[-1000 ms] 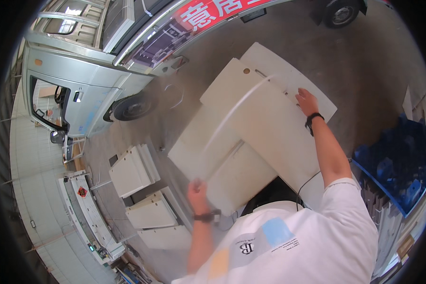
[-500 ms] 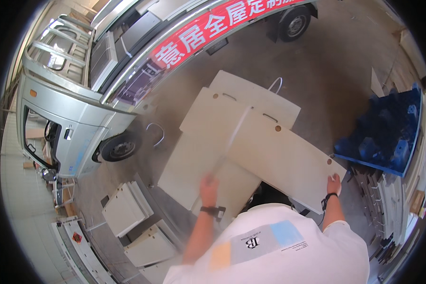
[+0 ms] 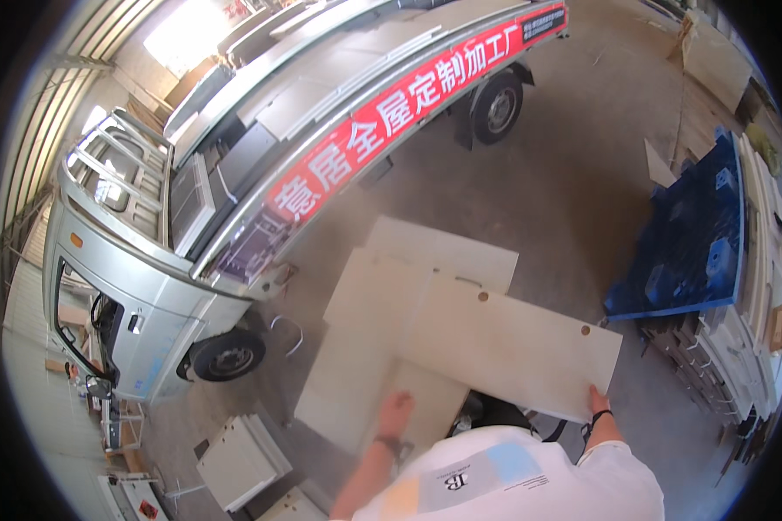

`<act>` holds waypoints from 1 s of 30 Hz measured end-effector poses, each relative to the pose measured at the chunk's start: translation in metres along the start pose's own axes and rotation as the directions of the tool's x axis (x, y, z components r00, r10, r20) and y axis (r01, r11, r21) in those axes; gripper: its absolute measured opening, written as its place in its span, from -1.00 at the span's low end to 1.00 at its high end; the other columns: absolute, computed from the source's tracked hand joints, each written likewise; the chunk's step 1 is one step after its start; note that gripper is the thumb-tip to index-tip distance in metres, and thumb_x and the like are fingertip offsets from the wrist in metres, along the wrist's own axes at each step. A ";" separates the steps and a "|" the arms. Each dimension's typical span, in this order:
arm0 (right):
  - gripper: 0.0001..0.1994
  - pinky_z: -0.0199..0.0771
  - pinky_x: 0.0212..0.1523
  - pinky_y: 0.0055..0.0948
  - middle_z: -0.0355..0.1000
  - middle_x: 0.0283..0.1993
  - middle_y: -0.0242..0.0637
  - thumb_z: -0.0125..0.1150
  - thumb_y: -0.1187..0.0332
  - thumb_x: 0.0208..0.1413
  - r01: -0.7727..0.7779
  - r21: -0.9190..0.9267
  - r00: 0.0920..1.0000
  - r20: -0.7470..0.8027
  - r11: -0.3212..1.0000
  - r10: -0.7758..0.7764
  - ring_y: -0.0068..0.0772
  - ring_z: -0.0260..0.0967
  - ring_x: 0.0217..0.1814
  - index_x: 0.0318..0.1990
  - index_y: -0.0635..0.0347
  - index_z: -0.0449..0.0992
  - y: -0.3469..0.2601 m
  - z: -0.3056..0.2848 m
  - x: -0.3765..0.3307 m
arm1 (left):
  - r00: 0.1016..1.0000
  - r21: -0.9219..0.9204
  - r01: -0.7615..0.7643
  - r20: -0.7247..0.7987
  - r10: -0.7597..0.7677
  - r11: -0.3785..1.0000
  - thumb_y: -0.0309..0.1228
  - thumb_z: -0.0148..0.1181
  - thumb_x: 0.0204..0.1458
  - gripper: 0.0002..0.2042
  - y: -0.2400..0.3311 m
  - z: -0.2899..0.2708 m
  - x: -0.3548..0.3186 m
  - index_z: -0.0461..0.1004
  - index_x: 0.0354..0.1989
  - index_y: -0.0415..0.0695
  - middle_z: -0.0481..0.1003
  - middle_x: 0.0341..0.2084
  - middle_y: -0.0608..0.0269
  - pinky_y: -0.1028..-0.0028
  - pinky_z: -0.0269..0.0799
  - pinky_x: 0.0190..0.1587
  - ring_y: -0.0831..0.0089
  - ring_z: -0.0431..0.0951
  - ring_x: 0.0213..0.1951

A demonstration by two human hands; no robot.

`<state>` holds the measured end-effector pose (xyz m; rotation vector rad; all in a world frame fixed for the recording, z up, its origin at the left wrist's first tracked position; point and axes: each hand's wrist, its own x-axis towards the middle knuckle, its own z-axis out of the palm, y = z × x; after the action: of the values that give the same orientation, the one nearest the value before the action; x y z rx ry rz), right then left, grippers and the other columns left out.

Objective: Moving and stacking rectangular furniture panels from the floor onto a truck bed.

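My right hand (image 3: 598,401) is closed on the near right corner of a long pale board panel (image 3: 513,347), which has round holes near its far edge. My left hand (image 3: 395,412) is over another pale panel (image 3: 430,395), left of the long one. Its fingers look curled and are slightly blurred; what they hold, if anything, cannot be made out. More pale panels lie beneath and beyond, one at the left (image 3: 343,373) and one at the far side (image 3: 443,247). The long panel overlaps them.
A silver truck (image 3: 148,295) with a red banner (image 3: 400,113) stands at the left and far side, loaded with boards. Stacked pale panels (image 3: 243,464) lie on the floor at lower left. At right, a blue pallet (image 3: 682,230) leans by stacked boards (image 3: 704,365).
My view has tilted up, so the panels sit lower and more of the truck shows. The white strip seen near my left hand no longer shows. My right hand stays at the long panel's corner.
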<state>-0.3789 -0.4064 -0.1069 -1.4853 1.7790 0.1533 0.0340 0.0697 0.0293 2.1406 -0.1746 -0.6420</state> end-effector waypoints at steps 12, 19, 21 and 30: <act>0.10 0.10 0.43 -0.17 0.23 0.36 0.27 -0.03 -0.51 0.02 -0.184 -0.054 0.983 -0.023 0.981 0.183 0.16 0.12 0.47 0.27 0.56 0.30 -0.021 0.000 -0.001 | 0.994 0.241 0.002 0.103 -0.028 0.970 -0.14 0.19 0.13 -0.60 -0.017 -0.009 -0.024 0.59 0.02 -0.16 0.57 -0.02 -0.05 0.18 0.40 0.16 0.04 0.54 0.08; 0.11 0.07 0.45 -0.19 0.18 0.40 0.25 0.13 -0.45 0.00 -0.180 0.049 0.983 -0.030 0.982 0.182 0.13 0.07 0.50 0.31 0.60 0.22 -0.037 -0.013 -0.006 | 0.979 0.280 0.016 0.189 -0.071 0.960 -0.09 0.18 0.13 -0.56 -0.033 -0.018 -0.040 0.57 0.06 -0.13 0.56 0.02 -0.03 0.19 0.38 0.19 0.05 0.51 0.12; 0.13 0.06 0.46 -0.21 0.15 0.42 0.26 0.17 -0.43 -0.02 -0.162 0.141 0.987 0.038 0.977 0.158 0.11 0.05 0.51 0.33 0.61 0.17 -0.038 -0.015 -0.008 | 0.979 0.361 0.021 0.180 -0.092 0.932 -0.10 0.12 0.16 -0.58 -0.045 -0.018 -0.040 0.57 0.04 -0.13 0.57 0.01 -0.01 0.17 0.38 0.17 0.03 0.51 0.10; 0.06 0.11 0.43 -0.20 0.22 0.37 0.26 0.16 -0.43 -0.01 -0.213 0.059 0.977 0.033 0.975 0.212 0.11 0.10 0.49 0.26 0.57 0.32 -0.019 -0.013 0.017 | 0.984 0.329 -0.037 0.174 -0.022 0.944 -0.27 0.25 0.12 -0.65 -0.096 -0.015 -0.028 0.57 -0.01 -0.23 0.65 -0.23 0.01 0.38 0.55 -0.13 0.29 0.67 -0.27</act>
<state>-0.3682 -0.4321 -0.1015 -1.2416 1.9021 0.2223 0.0082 0.1488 -0.0278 2.4009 -0.4133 -0.8468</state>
